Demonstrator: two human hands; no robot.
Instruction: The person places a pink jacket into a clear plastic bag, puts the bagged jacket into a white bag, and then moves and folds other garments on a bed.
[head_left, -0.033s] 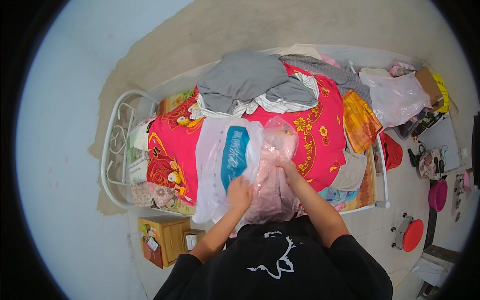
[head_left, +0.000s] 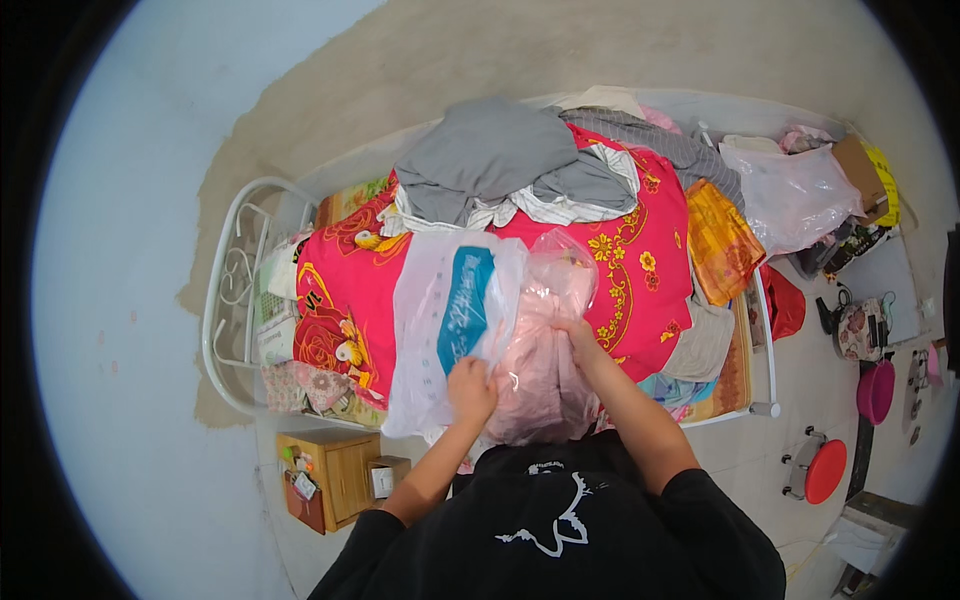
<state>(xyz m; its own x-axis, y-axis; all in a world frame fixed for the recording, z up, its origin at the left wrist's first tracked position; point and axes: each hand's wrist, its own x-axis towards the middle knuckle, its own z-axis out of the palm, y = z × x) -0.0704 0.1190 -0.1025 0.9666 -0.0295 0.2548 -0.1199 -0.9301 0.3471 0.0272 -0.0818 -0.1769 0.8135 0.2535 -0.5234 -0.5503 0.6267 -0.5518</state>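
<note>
On the bed in front of me lies a white plastic bag (head_left: pixel 420 330) with a blue printed panel. My left hand (head_left: pixel 472 390) is closed on its lower right edge, fingers curled into the plastic. Right beside it sits a clear plastic bag (head_left: pixel 562 262) with a folded pink garment (head_left: pixel 545 375) inside. My right hand (head_left: pixel 576 340) grips the right side of that bag, its fingertips partly hidden in the folds. Both bags rest on a red blanket (head_left: pixel 635 300) with a gold flower pattern and touch along their sides.
A grey cloth (head_left: pixel 490 150) is heaped along the bed's far side. An orange folded cloth (head_left: pixel 722 245) lies at the right. The white metal bed frame (head_left: pixel 215 290) rises at the left. A wooden cabinet (head_left: pixel 352 478) and a red stool (head_left: pixel 826 472) stand on the near floor.
My left hand has moved slightly left and down, its fingers now curled tighter at the white bag, whose plastic has shifted a little. The right hand stays almost in place.
</note>
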